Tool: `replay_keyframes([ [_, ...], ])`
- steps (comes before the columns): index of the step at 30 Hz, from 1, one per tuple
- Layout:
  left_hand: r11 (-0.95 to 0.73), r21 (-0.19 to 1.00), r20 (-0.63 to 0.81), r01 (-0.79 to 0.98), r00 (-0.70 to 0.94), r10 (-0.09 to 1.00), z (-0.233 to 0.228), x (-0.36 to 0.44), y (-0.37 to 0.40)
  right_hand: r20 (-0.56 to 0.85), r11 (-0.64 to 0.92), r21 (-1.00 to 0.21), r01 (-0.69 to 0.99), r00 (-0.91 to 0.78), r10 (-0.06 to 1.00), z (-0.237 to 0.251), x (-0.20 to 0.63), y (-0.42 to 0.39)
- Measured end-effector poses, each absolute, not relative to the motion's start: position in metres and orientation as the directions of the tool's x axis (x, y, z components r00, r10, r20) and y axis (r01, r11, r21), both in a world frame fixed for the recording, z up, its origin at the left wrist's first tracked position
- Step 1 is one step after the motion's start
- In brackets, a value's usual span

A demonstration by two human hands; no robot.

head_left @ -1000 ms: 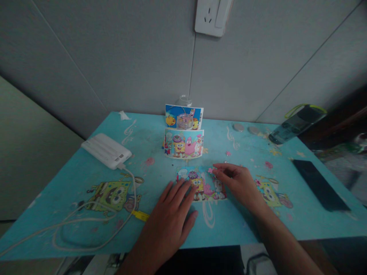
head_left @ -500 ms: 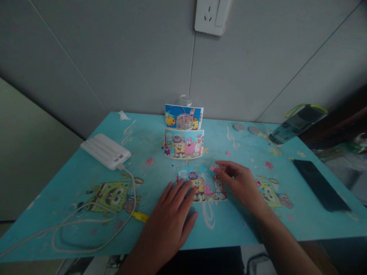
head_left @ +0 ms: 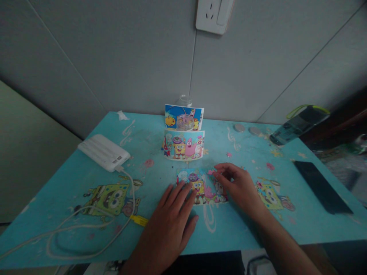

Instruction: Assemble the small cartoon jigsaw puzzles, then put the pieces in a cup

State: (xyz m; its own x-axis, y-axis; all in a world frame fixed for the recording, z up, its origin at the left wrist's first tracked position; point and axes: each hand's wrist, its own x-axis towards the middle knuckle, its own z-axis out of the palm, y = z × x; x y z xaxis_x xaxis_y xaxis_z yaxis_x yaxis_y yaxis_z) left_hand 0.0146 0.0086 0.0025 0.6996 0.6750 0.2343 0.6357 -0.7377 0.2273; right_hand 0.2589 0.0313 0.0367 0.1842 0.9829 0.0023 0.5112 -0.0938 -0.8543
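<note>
I see the left hand (head_left: 169,221) resting flat, fingers spread, on the cartoon puzzle (head_left: 200,186) in the middle of the blue table (head_left: 71,172). The right hand (head_left: 239,185) has moved its pinched pink piece (head_left: 211,172) slightly lower, to the puzzle's top right edge.

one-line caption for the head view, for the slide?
Left hand flat beside cartoon jigsaw puzzle; right hand pinches a piece at its corner.

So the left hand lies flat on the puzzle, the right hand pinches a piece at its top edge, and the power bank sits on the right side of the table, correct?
Not quite. The head view shows the white power bank on the left side of the table, cable plugged in. The left hand, right hand and puzzle are as you said.
</note>
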Motion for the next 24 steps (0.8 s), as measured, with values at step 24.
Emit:
replay_keyframes([
  [24,-0.720,0.248,0.189,0.648,0.697,0.692,0.0014,0.0142,0.0088,0.168,0.018,-0.773,0.634,0.177,0.970,0.0359,0.2660,0.0327],
])
